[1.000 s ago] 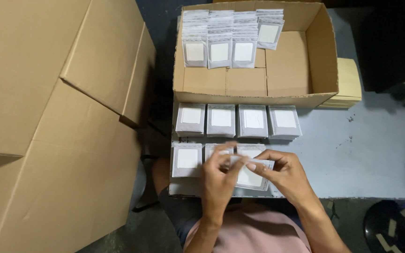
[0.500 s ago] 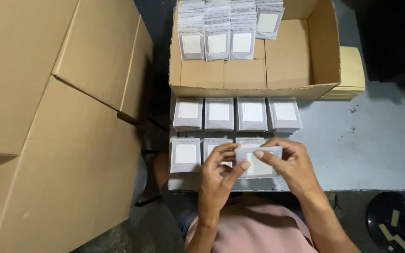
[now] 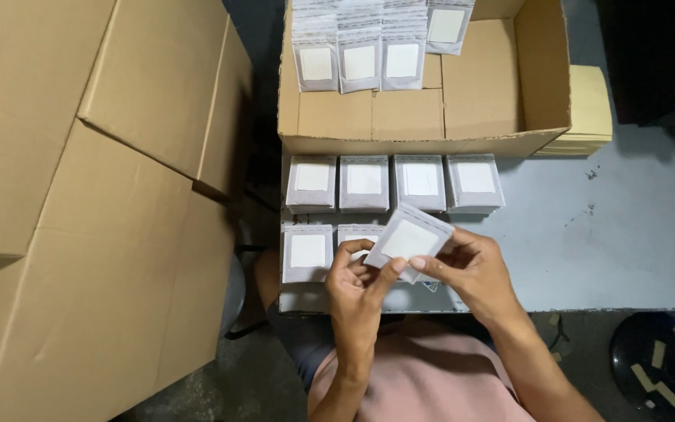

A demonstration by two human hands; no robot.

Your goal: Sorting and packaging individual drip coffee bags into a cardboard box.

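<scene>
Both hands hold one small grey packet with a white label (image 3: 409,239), tilted, just above the table's near edge. My left hand (image 3: 357,291) pinches its lower left corner with thumb and fingers. My right hand (image 3: 470,273) grips its lower right side. Under the packet lie stacks of the same packets: two in the near row (image 3: 308,252) and several in the row behind (image 3: 364,182). An open cardboard box (image 3: 501,144) stands beyond them, with more packets standing upright along its back wall (image 3: 359,62).
A grey-white table (image 3: 603,234) stretches to the right. Large flat cardboard boxes (image 3: 95,203) fill the left side. A pile of yellowish sheets (image 3: 590,109) lies right of the open box. A dark round object (image 3: 662,359) sits on the floor at lower right.
The packet has been lifted slightly and turned to a tilt between my hands. The view has shifted a little downward, so the open box sits higher in the frame.
</scene>
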